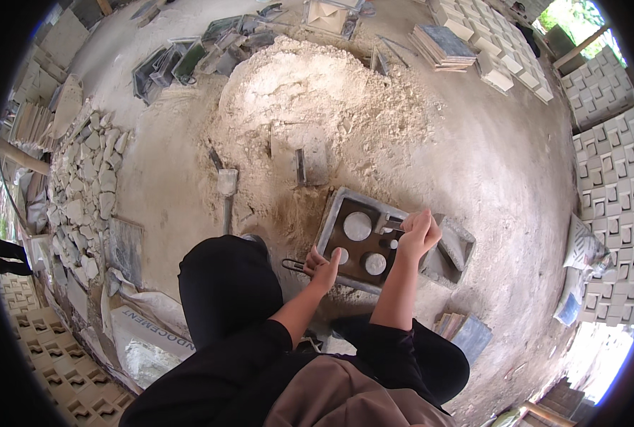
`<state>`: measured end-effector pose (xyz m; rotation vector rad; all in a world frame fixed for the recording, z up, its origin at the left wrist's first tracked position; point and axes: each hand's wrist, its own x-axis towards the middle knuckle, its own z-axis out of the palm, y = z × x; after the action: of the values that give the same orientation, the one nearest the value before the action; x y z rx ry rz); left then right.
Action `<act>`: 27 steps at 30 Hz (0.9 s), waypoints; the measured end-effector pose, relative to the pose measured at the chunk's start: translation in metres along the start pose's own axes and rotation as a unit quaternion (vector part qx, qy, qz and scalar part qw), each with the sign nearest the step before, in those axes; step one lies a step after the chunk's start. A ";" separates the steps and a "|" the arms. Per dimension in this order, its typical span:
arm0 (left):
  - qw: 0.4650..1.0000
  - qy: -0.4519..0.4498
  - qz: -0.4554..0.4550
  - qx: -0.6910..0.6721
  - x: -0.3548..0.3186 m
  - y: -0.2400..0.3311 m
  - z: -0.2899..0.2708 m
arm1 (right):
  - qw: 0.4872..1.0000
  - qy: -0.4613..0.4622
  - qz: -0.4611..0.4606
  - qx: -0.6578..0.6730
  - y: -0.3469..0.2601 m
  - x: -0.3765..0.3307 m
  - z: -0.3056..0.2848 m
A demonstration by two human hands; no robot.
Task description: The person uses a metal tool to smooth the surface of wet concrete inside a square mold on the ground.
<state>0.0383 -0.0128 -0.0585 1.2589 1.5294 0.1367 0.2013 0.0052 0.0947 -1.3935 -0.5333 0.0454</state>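
A rectangular mould (pixel 319 249) with a grey rim lies on the ground between my knees. On its brown inner face stand round pale discs of different sizes, the largest disc (pixel 357 226) near the far left corner. My left hand (pixel 322 269) grips the mould's near-left edge, its thumb beside a smaller disc. A bent wire handle (pixel 293 265) sticks out next to that hand. My right hand (pixel 420 233) is closed in a fist above the mould's right side. A narrow greyish piece shows at its fingers; its kind cannot be made out.
A large heap of pale powder (pixel 295 78) rises ahead, with a trowel-like tool (pixel 227 183) and a block (pixel 310 160) before it. Metal mould frames (pixel 167 64) lie far left, broken pieces (pixel 82 178) at left. A grey tray (pixel 459 249) sits right; patterned blocks (pixel 612 206) are stacked beyond.
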 end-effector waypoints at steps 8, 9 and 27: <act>0.999 -0.007 -0.027 0.016 0.002 -0.001 -0.006 | 0.995 0.013 0.077 0.060 -0.018 0.005 0.005; 0.999 -0.013 -0.032 0.009 -0.001 0.000 -0.004 | 0.995 0.017 0.068 0.070 -0.022 -0.005 -0.001; 1.000 -0.014 -0.007 -0.017 0.003 -0.001 -0.001 | 0.992 0.043 0.081 0.085 -0.023 -0.017 -0.016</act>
<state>0.0375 -0.0104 -0.0602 1.2184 1.5047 0.1356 0.1856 -0.0195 0.1092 -1.2636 -0.3362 0.1584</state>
